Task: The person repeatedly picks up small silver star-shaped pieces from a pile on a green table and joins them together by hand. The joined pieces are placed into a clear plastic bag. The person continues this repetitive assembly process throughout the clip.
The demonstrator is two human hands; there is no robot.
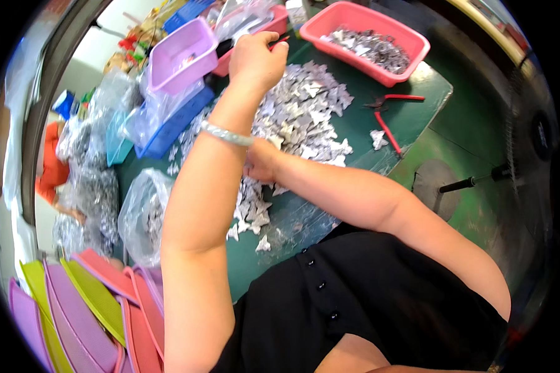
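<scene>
My left hand (258,62), its fingers curled closed, is over the far edge of a heap of small silvery star-like metal pieces (298,118). A thin red thing (280,42) shows at its fingertips; what the hand holds I cannot make out. A pale bangle (226,135) circles that forearm. Nearer to me, my right hand (264,161) reaches into the near part of the heap. My left forearm crosses in front and hides its fingers.
Red-handled pliers (384,117) lie right of the heap beside one loose piece (378,139). Behind are a pink basin of metal bits (410,71) and a purple basket (162,62). Clear bags (130,214) and stacked coloured baskets (84,304) crowd the left. Another person's orange sleeve (53,158) shows there.
</scene>
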